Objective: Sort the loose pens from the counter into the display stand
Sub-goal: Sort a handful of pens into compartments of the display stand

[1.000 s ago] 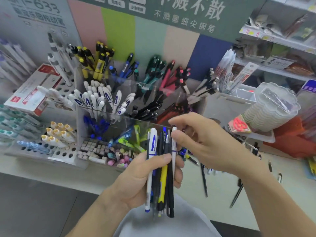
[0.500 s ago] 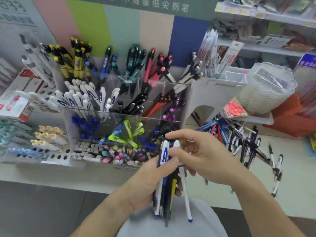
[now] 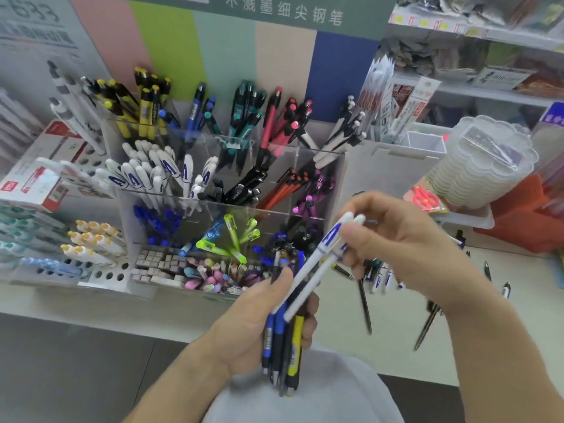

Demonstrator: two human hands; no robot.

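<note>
My left hand (image 3: pixel 259 325) grips a bundle of pens (image 3: pixel 283 346), blue, black and yellow, points down, in front of my chest. My right hand (image 3: pixel 393 242) pinches two white pens with blue lettering (image 3: pixel 320 264) near their caps; they slant from the bundle up to the right. The clear acrylic display stand (image 3: pixel 334 178) rises in tiers behind, its compartments holding sorted pens: yellow, blue, teal, red, white, black, orange, purple, green. A compartment of matching white pens (image 3: pixel 158 175) sits in the middle row at left. Loose pens (image 3: pixel 366 300) lie on the white counter under my right arm.
Perforated white racks (image 3: pixel 100 274) with markers stand at left beside a red-and-white box (image 3: pixel 33 181). A tray of erasers (image 3: pixel 158 264) fronts the stand. A stack of clear plastic containers (image 3: pixel 482 166) and an orange item sit at right. Shelves run behind.
My right hand has drawn two white pens out of the bundle and lifted their cap ends up and to the right. The left hand keeps its grip on the remaining pens.
</note>
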